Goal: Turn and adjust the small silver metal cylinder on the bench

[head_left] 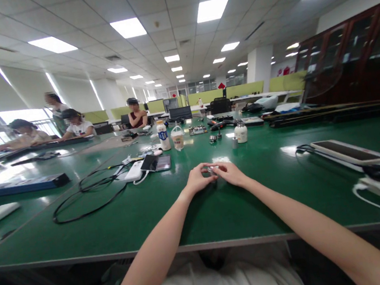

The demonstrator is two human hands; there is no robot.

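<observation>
My left hand (pixel 196 179) and my right hand (pixel 229 173) meet just above the green tabletop (pixel 234 211). Between their fingertips is a small silvery round metal part (pixel 211 171), its kind too small to make out. The left thumb and fingers curl round its left side. From the right, the other hand's fingertips press on its top and side, and partly hide it. Beyond the hands stand a small grey cylinder (pixel 235 143) and a white round jar (pixel 241 133). Several small dark metal parts (pixel 213 138) lie further back.
A labelled bottle (pixel 163 136) and a plastic cup (pixel 177 140) stand ahead. Left lie a phone (pixel 156 162), a white power bank (pixel 134 172) and a looped black cable (pixel 81 217). A white-framed device (pixel 350 151) lies right. Several people sit or stand at the left and back.
</observation>
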